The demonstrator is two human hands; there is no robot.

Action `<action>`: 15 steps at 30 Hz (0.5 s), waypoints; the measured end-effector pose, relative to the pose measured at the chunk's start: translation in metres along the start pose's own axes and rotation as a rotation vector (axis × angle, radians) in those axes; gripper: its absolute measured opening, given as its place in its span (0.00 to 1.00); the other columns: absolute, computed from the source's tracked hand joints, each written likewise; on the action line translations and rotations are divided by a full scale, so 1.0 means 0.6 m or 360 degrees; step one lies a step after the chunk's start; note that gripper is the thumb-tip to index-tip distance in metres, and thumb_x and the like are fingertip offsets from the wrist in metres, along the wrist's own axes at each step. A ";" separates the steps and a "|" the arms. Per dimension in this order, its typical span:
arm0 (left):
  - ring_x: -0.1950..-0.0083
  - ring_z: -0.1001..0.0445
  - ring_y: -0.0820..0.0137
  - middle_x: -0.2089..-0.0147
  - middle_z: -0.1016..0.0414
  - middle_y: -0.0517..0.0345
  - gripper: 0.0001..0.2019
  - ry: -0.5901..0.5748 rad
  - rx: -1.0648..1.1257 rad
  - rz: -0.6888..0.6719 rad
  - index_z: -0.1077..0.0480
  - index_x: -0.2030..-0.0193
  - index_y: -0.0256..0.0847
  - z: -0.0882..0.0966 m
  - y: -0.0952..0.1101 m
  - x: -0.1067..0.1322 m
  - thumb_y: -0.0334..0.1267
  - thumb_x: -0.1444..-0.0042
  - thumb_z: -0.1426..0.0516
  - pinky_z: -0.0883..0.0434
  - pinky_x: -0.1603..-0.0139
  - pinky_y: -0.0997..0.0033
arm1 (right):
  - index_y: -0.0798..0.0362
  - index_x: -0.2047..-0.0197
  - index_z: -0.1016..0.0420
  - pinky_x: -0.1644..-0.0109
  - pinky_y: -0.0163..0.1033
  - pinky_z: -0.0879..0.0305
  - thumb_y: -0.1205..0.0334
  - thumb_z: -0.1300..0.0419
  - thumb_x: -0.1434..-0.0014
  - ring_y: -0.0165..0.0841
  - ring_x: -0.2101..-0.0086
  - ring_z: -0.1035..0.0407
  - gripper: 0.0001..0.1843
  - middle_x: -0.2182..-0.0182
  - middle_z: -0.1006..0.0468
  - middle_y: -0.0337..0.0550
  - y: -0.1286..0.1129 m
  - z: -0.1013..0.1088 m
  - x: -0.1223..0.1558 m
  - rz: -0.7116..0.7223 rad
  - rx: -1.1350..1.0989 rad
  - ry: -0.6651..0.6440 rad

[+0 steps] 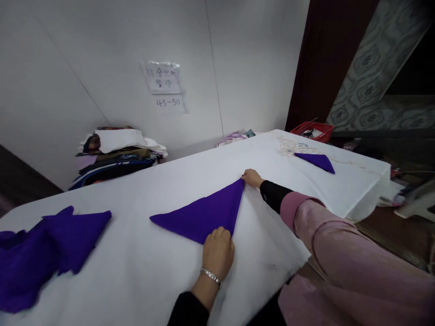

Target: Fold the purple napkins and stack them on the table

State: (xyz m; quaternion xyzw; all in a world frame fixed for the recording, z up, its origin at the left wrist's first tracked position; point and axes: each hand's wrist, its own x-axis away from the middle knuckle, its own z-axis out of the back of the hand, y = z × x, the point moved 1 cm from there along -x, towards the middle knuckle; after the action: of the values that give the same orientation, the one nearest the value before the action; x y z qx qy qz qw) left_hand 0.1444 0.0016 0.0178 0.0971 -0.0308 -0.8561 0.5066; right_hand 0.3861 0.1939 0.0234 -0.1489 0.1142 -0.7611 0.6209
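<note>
The cloth lies folded on the table. The right hand pinches its far corner; the left hand curls over its near corner (grip hidden). Uneven pulling by the 2 hands could skew its layers.

Two hands, two purple cloth triangles, one purple heap

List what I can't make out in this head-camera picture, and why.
Head view: the part of the folded purple cloth under the left hand, covered by that hand.
Head view: the far left of the purple cloth pile, cut off by the picture's left edge.
Head view: the dark contents of the red basket, too small to identify.
</note>
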 end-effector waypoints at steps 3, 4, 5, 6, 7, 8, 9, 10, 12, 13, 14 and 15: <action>0.61 0.32 0.66 0.66 0.29 0.57 0.05 -0.0030 0.0065 -0.0067 0.33 0.70 0.41 -0.009 0.031 -0.023 0.30 0.48 0.49 0.41 0.61 0.66 | 0.57 0.54 0.30 0.54 0.43 0.35 0.59 0.46 0.38 0.37 0.55 0.32 0.13 0.55 0.28 0.49 0.009 0.007 0.001 0.0002 0.0024 0.0099; 0.61 0.32 0.67 0.65 0.29 0.57 0.05 -0.0030 0.0089 -0.0075 0.33 0.70 0.41 -0.013 0.039 -0.028 0.30 0.48 0.48 0.41 0.62 0.66 | 0.58 0.56 0.29 0.54 0.41 0.36 0.60 0.46 0.38 0.37 0.55 0.32 0.12 0.56 0.27 0.50 0.011 0.008 0.002 0.0006 0.0031 0.0125; 0.61 0.32 0.67 0.65 0.29 0.57 0.05 -0.0024 0.0110 -0.0073 0.33 0.70 0.41 -0.016 0.047 -0.032 0.30 0.48 0.48 0.41 0.62 0.66 | 0.58 0.57 0.28 0.55 0.39 0.37 0.62 0.47 0.38 0.38 0.55 0.32 0.11 0.57 0.26 0.51 0.014 0.008 0.005 0.0011 0.0038 0.0147; 0.61 0.32 0.67 0.65 0.29 0.57 0.04 -0.0010 0.0127 -0.0067 0.33 0.70 0.42 -0.019 0.052 -0.035 0.30 0.48 0.48 0.40 0.62 0.66 | 0.58 0.58 0.28 0.55 0.38 0.37 0.62 0.47 0.39 0.39 0.56 0.32 0.11 0.58 0.25 0.51 0.016 0.007 0.007 0.0017 0.0044 0.0168; 0.61 0.32 0.67 0.65 0.29 0.57 0.04 0.0008 0.0138 -0.0060 0.33 0.70 0.42 -0.021 0.055 -0.036 0.31 0.48 0.48 0.40 0.62 0.66 | 0.58 0.56 0.28 0.56 0.38 0.38 0.62 0.47 0.39 0.39 0.56 0.31 0.12 0.58 0.25 0.52 0.019 0.007 0.010 0.0024 0.0049 0.0188; 0.61 0.32 0.67 0.65 0.30 0.57 0.04 0.0027 0.0144 -0.0053 0.33 0.70 0.42 -0.022 0.056 -0.035 0.31 0.48 0.48 0.40 0.62 0.65 | 0.58 0.54 0.29 0.56 0.39 0.38 0.61 0.47 0.40 0.40 0.56 0.31 0.13 0.58 0.25 0.53 0.020 0.007 0.013 0.0034 0.0053 0.0210; 0.61 0.32 0.67 0.65 0.30 0.57 0.04 0.0040 0.0147 -0.0053 0.33 0.70 0.42 -0.023 0.056 -0.034 0.31 0.48 0.48 0.40 0.62 0.65 | 0.58 0.51 0.31 0.56 0.40 0.38 0.61 0.47 0.40 0.41 0.56 0.31 0.16 0.57 0.25 0.55 0.021 0.008 0.016 0.0049 0.0054 0.0235; 0.61 0.33 0.67 0.64 0.30 0.57 0.04 0.0052 0.0151 -0.0057 0.33 0.70 0.42 -0.023 0.055 -0.031 0.32 0.47 0.48 0.40 0.62 0.65 | 0.59 0.47 0.34 0.54 0.41 0.39 0.61 0.47 0.40 0.42 0.55 0.32 0.19 0.56 0.26 0.56 0.020 0.010 0.020 0.0072 0.0053 0.0262; 0.61 0.33 0.67 0.64 0.30 0.57 0.04 0.0073 0.0165 -0.0067 0.33 0.69 0.42 -0.021 0.054 -0.026 0.35 0.45 0.48 0.40 0.62 0.64 | 0.60 0.41 0.41 0.50 0.42 0.41 0.63 0.47 0.40 0.43 0.50 0.36 0.24 0.50 0.30 0.59 0.011 0.014 0.032 0.0161 0.0041 0.0315; 0.61 0.33 0.67 0.64 0.30 0.57 0.05 0.0084 0.0174 -0.0073 0.33 0.69 0.42 -0.020 0.053 -0.024 0.37 0.45 0.48 0.40 0.62 0.64 | 0.60 0.40 0.43 0.47 0.43 0.42 0.64 0.47 0.40 0.42 0.48 0.38 0.26 0.47 0.32 0.59 0.002 0.014 0.043 0.0228 0.0031 0.0334; 0.61 0.33 0.66 0.64 0.30 0.57 0.06 0.0098 0.0185 -0.0079 0.33 0.68 0.42 -0.019 0.052 -0.022 0.40 0.44 0.48 0.40 0.62 0.64 | 0.58 0.39 0.43 0.45 0.42 0.45 0.64 0.47 0.40 0.41 0.45 0.41 0.26 0.45 0.35 0.57 -0.009 0.013 0.056 0.0308 0.0023 0.0341; 0.61 0.33 0.66 0.64 0.30 0.56 0.08 0.0110 0.0197 -0.0086 0.33 0.68 0.42 -0.018 0.052 -0.019 0.42 0.43 0.48 0.40 0.62 0.64 | 0.57 0.39 0.43 0.42 0.42 0.47 0.63 0.48 0.40 0.40 0.44 0.43 0.26 0.43 0.36 0.54 -0.022 0.008 0.074 0.0421 0.0004 0.0334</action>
State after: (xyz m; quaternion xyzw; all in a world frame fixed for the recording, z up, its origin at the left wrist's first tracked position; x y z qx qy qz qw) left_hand 0.1789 -0.0028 0.0138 0.1587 -0.0636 -0.8620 0.4772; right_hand 0.3676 0.1533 0.0366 -0.0514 0.1962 -0.6843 0.7004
